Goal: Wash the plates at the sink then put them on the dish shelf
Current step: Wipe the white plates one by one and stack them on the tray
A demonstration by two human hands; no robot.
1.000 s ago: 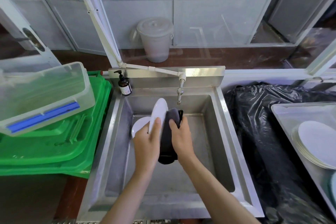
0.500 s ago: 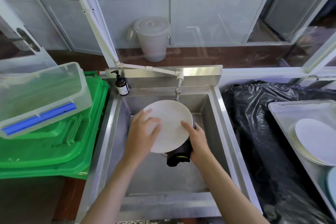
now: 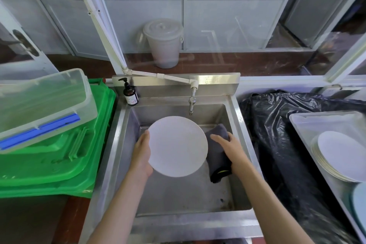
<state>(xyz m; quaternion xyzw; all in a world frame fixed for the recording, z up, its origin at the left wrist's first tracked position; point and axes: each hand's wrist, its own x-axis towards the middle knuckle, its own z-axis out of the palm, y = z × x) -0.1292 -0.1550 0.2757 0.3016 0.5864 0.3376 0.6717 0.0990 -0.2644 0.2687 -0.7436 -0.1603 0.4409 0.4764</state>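
Head view: a round, smooth white plate (image 3: 177,146) is held flat above a brushed steel sink (image 3: 236,156). Left hand (image 3: 141,154) grips its rim at 9 o'clock; right hand (image 3: 230,145), at 3 o'clock, clutches a dark, soft cloth (image 3: 216,156) just beside the plate. Green plastic crates (image 3: 59,162) sit at 9 o'clock, stacked plates (image 3: 340,156) on a tray at 3, glass partitions at 12.
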